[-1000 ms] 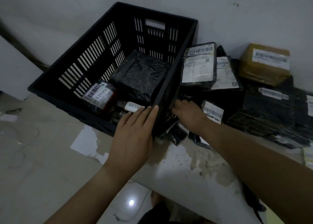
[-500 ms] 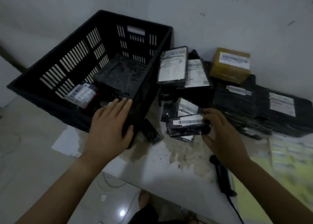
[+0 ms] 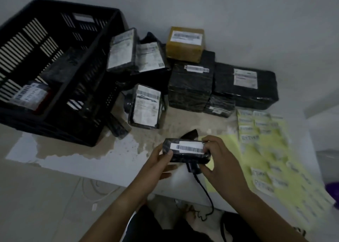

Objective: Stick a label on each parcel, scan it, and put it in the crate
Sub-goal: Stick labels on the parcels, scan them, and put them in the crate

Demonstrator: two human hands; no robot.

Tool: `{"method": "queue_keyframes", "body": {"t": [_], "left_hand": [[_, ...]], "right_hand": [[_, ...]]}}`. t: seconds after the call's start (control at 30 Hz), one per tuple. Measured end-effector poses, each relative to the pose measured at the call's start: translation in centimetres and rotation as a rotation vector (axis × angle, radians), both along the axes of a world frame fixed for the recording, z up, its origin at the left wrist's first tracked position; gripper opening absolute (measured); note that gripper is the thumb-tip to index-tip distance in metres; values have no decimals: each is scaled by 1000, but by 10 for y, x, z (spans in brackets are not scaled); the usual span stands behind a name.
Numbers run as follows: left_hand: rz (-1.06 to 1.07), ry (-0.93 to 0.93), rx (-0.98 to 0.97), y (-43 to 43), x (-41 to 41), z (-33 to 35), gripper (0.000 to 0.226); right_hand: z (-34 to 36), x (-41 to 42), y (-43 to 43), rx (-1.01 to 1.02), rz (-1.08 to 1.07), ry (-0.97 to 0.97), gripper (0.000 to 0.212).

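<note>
Both my left hand and right hand grip a small black parcel above the table edge, unscanned I judge, while the crate holds few and many wait.
</note>
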State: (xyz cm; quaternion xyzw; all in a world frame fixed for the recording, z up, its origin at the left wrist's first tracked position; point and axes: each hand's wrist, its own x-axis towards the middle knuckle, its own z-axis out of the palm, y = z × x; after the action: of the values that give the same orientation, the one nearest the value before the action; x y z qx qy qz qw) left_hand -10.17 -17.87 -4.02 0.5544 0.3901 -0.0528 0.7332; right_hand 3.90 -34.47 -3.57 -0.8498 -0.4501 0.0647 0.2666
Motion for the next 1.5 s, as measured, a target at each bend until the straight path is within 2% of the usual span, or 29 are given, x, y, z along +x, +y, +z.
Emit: {"method": "queue_keyframes", "body": {"t": [0.07, 0.13, 0.23, 0.33, 0.5, 0.6, 0.77, 0.93, 1.23, 1.5], "left_hand": [[71, -6, -72, -11, 5, -5, 38], [136, -4, -114, -18, 4, -7, 30], [227, 15, -89, -15, -4, -5, 27], [297, 39, -46, -2, -16, -4, 28], [339, 45, -9, 16, -30, -3, 29], [383, 27, -12, 24, -32, -2, 30], [413, -21, -28, 37, -25, 6, 31], [370, -54, -41, 53, -18, 16, 34], [359, -35, -85, 76, -11, 16, 38], [306, -74, -50, 82, -2, 17, 33]], "right_hand": [[-5, -2, -5, 5, 22, 11, 54], [-10, -5, -10, 15, 47, 30, 54], [-21, -5, -15, 21, 52, 158, 64], [-45, 3, -18, -23, -87, 354, 73], [-88, 20, -5, -169, -281, 583, 69], [-98, 23, 12, -253, -287, 605, 71], [-114, 20, 35, -427, -280, 571, 90], [-120, 11, 45, -471, -299, 533, 96], [-94, 5, 51, -389, -306, 662, 85], [-30, -14, 34, -117, -394, 872, 72]]}}
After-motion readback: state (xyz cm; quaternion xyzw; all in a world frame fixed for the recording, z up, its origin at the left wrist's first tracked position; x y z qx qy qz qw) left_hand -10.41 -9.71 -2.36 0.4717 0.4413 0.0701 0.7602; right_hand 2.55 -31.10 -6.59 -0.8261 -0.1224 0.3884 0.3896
